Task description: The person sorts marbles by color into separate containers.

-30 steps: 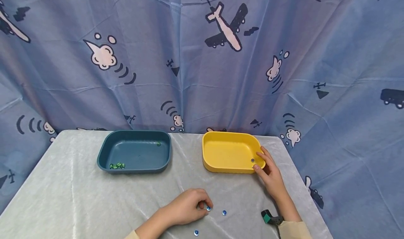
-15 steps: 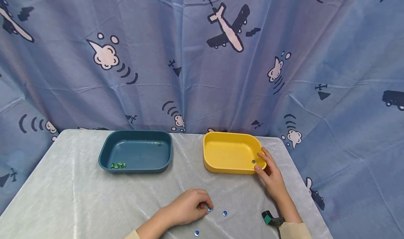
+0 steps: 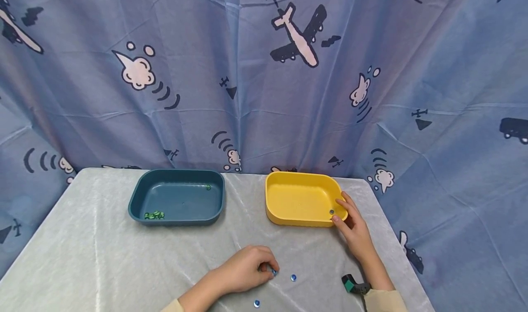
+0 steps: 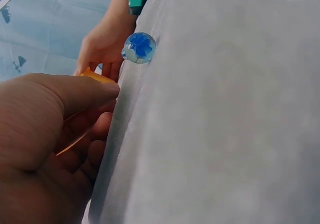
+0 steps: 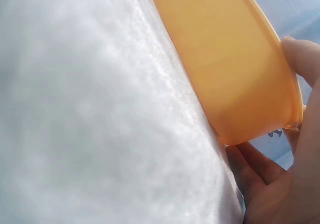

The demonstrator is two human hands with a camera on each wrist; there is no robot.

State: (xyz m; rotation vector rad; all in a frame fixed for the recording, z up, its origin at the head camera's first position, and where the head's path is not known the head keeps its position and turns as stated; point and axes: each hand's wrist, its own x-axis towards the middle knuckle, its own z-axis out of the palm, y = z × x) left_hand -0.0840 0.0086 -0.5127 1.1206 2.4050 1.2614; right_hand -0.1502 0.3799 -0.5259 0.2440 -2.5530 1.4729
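In the head view my left hand [image 3: 249, 270] is low over the table, thumb and index finger pinching a blue marble [image 3: 274, 272] that the fingertips partly cover. The left wrist view hides that marble behind the thumb, but a clear glass marble with a blue swirl [image 4: 140, 47] lies just beyond. Two loose blue marbles are near this hand, one to its right [image 3: 293, 277] and one closer to the front [image 3: 257, 303]. My right hand [image 3: 355, 232] grips the right end of a yellow bin [image 3: 301, 221], thumb on the near rim, fingers round the outside. One small marble [image 3: 332, 211] sits inside it.
A teal bin [image 3: 177, 222] stands at the back left, with several green marbles [image 3: 154, 215] in its near left corner and another green one [image 3: 208, 187] at the far right. A patterned blue curtain [image 3: 198, 73] hangs behind the table [image 3: 103, 257].
The marble at my left fingertips is slightly more covered than a second ago. Both hands and both bins keep their places; the head view has shifted very slightly.
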